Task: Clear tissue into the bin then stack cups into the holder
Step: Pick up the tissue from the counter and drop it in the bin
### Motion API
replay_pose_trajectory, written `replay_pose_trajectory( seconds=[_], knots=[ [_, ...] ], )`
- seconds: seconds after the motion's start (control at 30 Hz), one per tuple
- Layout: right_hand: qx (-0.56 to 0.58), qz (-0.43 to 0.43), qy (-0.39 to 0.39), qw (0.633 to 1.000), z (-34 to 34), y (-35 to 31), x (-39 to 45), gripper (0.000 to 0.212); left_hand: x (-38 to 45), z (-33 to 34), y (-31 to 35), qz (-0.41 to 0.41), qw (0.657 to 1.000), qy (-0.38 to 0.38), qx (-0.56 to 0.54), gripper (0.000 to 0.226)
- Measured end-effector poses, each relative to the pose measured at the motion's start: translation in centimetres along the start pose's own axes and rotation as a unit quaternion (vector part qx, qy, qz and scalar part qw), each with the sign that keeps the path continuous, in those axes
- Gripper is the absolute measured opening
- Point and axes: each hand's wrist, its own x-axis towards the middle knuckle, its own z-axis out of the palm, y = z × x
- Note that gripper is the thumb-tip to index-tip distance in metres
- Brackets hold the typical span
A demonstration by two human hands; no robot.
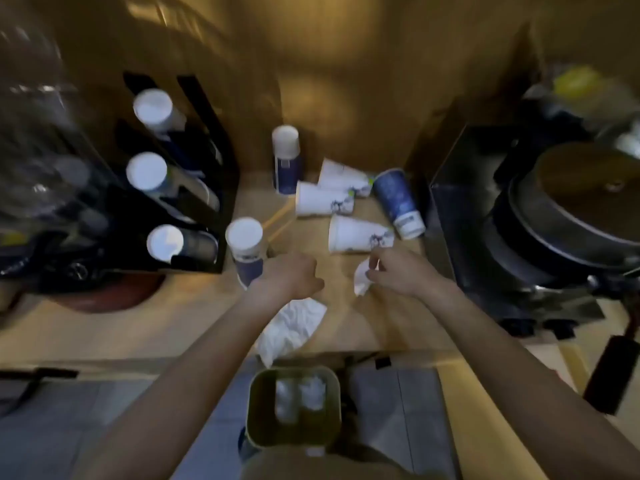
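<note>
My left hand is closed over a crumpled white tissue that hangs down from it near the counter's front edge. My right hand pinches a smaller white tissue just in front of a fallen white cup. Two more white cups lie on their sides behind it, beside a tipped blue cup. Upturned blue cups stand at the back and left. The black cup holder at the left carries three cup stacks. A bin below the counter edge holds tissue.
A black machine with a round metal pan fills the right side of the wooden counter. Clear glassware stands at the far left. Grey floor tiles lie beside the bin. The frame is blurred.
</note>
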Motion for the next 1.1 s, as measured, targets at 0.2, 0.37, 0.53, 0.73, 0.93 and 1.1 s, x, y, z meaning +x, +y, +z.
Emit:
replay_pose_trajectory(
  seconds=[0.2,0.37,0.53,0.73,0.93,1.1],
  knots=[
    [0.014,0.010,0.058,0.998,6.5,2.9,1.3,0.048,0.4,8.1,-1.4,-0.071,0.997,0.002,-0.012,0.048],
    [-0.056,-0.007,0.055,0.997,9.7,5.1,3.3,0.057,0.5,12.4,-1.7,-0.173,0.985,0.014,-0.010,0.060],
    [-0.075,-0.011,0.047,0.996,11.5,5.9,4.8,0.047,0.4,15.2,-2.5,-0.204,0.978,0.022,-0.035,0.055],
    [-0.062,-0.051,0.084,0.993,12.3,6.0,5.6,0.031,-0.1,16.6,-2.4,-0.164,0.981,0.105,-0.001,0.044],
    [0.140,-0.072,0.081,0.984,11.9,3.9,3.8,0.016,-1.0,16.7,-2.6,-0.169,0.970,0.157,-0.077,0.028],
    [0.491,0.037,-0.032,0.870,13.1,0.1,0.2,0.018,-3.2,17.6,-2.8,-0.155,0.929,0.229,-0.244,0.021]
  ],
)
